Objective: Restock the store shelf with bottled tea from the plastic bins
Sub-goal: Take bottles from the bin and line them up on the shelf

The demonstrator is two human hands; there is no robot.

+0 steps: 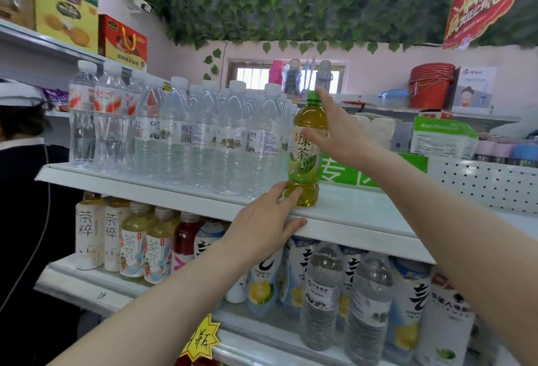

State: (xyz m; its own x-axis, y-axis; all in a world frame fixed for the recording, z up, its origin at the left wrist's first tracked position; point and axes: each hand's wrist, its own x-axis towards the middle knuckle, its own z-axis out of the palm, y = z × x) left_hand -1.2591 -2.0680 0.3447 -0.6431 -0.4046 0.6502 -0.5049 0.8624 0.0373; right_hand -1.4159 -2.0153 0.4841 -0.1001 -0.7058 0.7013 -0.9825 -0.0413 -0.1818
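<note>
A green tea bottle [307,150] with a green cap stands upright on the white upper shelf [349,217], just right of a block of water bottles [203,135]. My right hand [334,130] touches its neck and label side with straight fingers, forefinger up by the cap. My left hand [267,220] lies over the shelf's front lip, fingertips touching the bottle's base, thumb along the edge. No plastic bin is in view.
The shelf to the right of the tea bottle is bare, backed by a green sign [372,170] and pegboard [489,188]. The lower shelf [96,281] holds tea, juice and water bottles. A person in dark clothes [23,191] stands at the left.
</note>
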